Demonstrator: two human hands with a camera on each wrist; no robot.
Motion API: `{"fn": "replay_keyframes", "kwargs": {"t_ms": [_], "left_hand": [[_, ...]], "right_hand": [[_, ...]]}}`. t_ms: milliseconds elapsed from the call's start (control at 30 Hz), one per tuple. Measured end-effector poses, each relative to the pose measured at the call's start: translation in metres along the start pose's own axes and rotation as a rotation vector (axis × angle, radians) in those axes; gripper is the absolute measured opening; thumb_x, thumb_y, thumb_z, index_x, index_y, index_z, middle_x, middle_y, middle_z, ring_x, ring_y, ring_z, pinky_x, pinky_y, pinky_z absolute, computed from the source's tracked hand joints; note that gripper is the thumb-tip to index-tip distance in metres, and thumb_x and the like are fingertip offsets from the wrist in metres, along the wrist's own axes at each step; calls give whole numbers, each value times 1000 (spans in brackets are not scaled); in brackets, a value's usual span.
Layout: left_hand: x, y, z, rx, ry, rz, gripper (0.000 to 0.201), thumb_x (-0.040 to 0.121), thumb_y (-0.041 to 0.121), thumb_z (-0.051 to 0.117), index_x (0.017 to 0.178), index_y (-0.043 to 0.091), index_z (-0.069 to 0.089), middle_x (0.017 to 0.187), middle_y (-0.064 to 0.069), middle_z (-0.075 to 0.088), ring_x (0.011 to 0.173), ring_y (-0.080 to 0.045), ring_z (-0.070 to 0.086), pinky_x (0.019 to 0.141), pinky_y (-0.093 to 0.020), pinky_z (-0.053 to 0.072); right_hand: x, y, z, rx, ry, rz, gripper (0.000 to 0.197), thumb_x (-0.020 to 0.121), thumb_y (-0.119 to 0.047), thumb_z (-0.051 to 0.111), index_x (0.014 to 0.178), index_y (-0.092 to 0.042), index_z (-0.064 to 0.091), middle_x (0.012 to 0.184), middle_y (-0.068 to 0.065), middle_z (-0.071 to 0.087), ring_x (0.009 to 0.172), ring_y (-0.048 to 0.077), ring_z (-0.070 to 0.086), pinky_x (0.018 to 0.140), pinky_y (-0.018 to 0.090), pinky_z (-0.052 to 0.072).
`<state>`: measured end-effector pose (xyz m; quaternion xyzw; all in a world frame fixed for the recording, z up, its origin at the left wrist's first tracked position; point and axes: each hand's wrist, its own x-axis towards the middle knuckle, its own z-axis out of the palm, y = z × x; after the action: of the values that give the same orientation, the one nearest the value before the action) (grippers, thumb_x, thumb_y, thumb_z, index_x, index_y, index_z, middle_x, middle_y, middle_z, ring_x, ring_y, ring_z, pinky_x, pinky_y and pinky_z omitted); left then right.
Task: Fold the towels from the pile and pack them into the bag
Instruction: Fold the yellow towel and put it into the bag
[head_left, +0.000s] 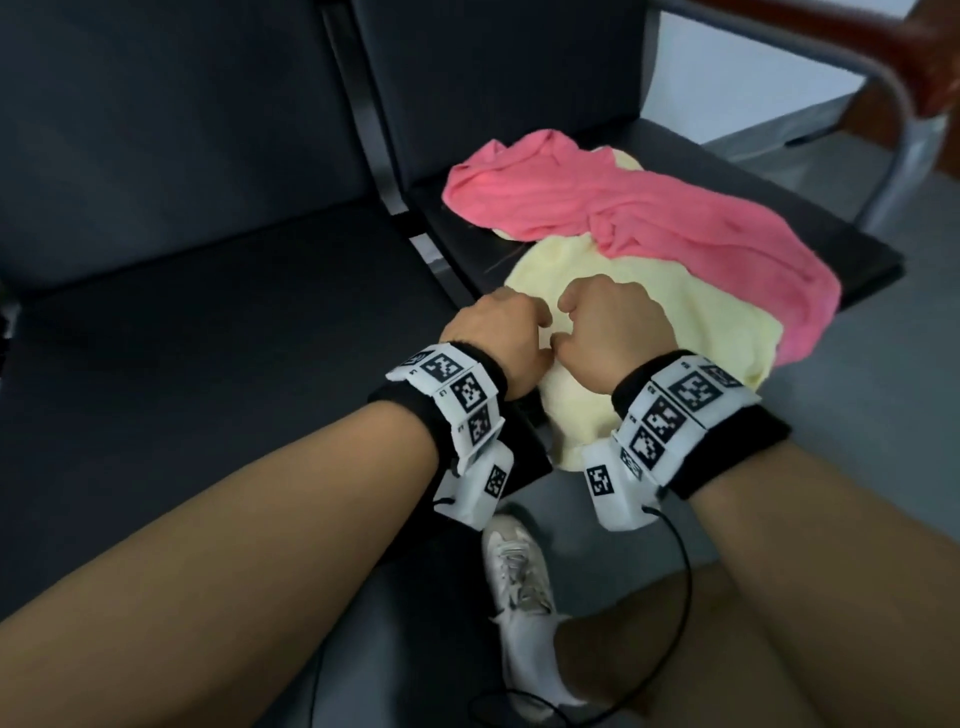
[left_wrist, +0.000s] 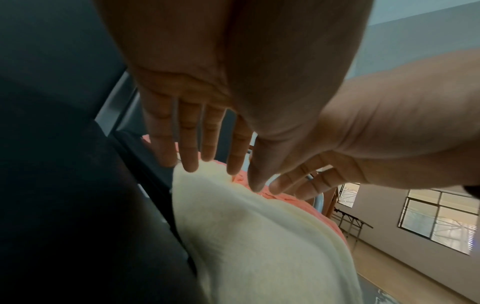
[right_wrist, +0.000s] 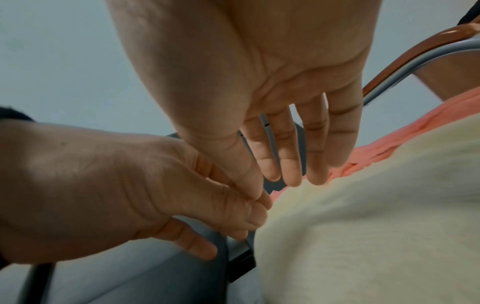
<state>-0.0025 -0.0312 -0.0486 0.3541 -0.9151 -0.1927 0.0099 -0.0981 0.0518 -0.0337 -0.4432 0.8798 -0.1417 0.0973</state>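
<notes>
Both hands hover side by side over the yellow towel (head_left: 623, 312), the left hand (head_left: 496, 332) and right hand (head_left: 613, 327) almost touching each other. From the wrist views, the fingers of each are fairly straight and relaxed, tips at or just above the cloth, holding nothing. The yellow towel lies crumpled on a black seat (head_left: 727, 171), its near part hanging over the front edge. A pink towel (head_left: 649, 208) lies rumpled across its far side, overlapping it.

Risks, as I judge them: lifting the yellow towel could drag the pink one along, since the pink lies on top of it. The overhanging part could also pull the yellow towel off the seat onto the floor (head_left: 857, 415). With no corner or hem showing, a grab in the middle would bunch the cloth and spoil the fold.

No bag appears in any view. From above, the knuckles hide the fingertips. Whether more towels lie beneath cannot be told.
</notes>
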Motion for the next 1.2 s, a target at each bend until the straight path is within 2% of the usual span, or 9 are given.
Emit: {"fn": "replay_keyframes", "kwargs": {"t_ms": [200, 367, 500, 600, 700, 833, 1000, 1133, 1200], "left_hand": [[26, 14, 19, 20, -47, -26, 60, 90, 38, 71, 145, 28, 49, 149, -7, 45, 129, -29, 54, 102, -38, 46], [37, 19, 24, 53, -48, -45, 74, 87, 38, 75, 151, 26, 40, 138, -7, 54, 122, -30, 58, 93, -38, 48], [38, 25, 23, 31, -57, -72, 51, 88, 38, 72, 133, 19, 56, 118, -5, 66, 106, -30, 65, 92, -43, 56], [34, 27, 23, 19, -65, -61, 27, 93, 31, 63, 117, 19, 66, 108, -7, 68, 96, -30, 66, 85, -41, 58], [30, 28, 21, -29, -29, -23, 17, 93, 27, 55, 101, 22, 70, 99, -8, 68, 90, -32, 66, 74, -36, 52], [23, 30, 18, -167, 5, -4, 12, 91, 24, 54, 90, 28, 65, 94, -4, 68, 92, -31, 63, 73, -34, 44], [17, 34, 14, -283, 97, 7, 9, 93, 24, 55, 99, 26, 62, 99, -2, 68, 94, -27, 62, 79, -36, 48], [16, 37, 9, -270, 139, 39, 19, 95, 21, 54, 114, 20, 55, 102, -3, 66, 97, -30, 62, 80, -37, 48], [14, 38, 8, -252, 141, 49, 27, 96, 29, 55, 122, 21, 50, 102, -2, 67, 96, -29, 63, 81, -38, 50]], "right_hand": [[6, 34, 0, -48, -35, 41, 40, 92, -26, 69, 128, -14, 58, 132, 8, 55, 117, 29, 57, 89, 35, 45], [12, 47, 6, -27, -72, 70, 44, 90, -22, 69, 131, -14, 54, 134, 10, 51, 119, 30, 55, 90, 38, 48], [16, 45, 8, -1, -84, 52, 49, 90, -19, 68, 135, -11, 50, 130, 11, 57, 119, 30, 56, 91, 38, 47], [16, 40, 9, 41, -85, 50, 50, 90, -20, 67, 134, -9, 47, 121, 13, 62, 112, 33, 59, 79, 36, 45], [15, 39, 10, 51, -91, 40, 47, 91, -19, 63, 134, -11, 46, 115, 15, 63, 106, 36, 61, 74, 37, 44], [12, 43, 10, 53, -88, 54, 33, 92, -20, 58, 123, -14, 54, 109, 13, 64, 100, 35, 62, 72, 36, 43], [9, 43, 6, 74, -6, 79, 18, 94, -23, 56, 111, -16, 59, 104, 11, 65, 85, 30, 53, 69, 35, 37], [9, 38, 3, 142, 128, 57, 25, 97, -22, 54, 120, -13, 58, 114, 11, 65, 103, 36, 60, 73, 36, 37], [10, 36, 0, 200, 202, 45, 28, 98, -24, 54, 123, -10, 55, 118, 13, 63, 108, 37, 59, 76, 36, 36]]}}
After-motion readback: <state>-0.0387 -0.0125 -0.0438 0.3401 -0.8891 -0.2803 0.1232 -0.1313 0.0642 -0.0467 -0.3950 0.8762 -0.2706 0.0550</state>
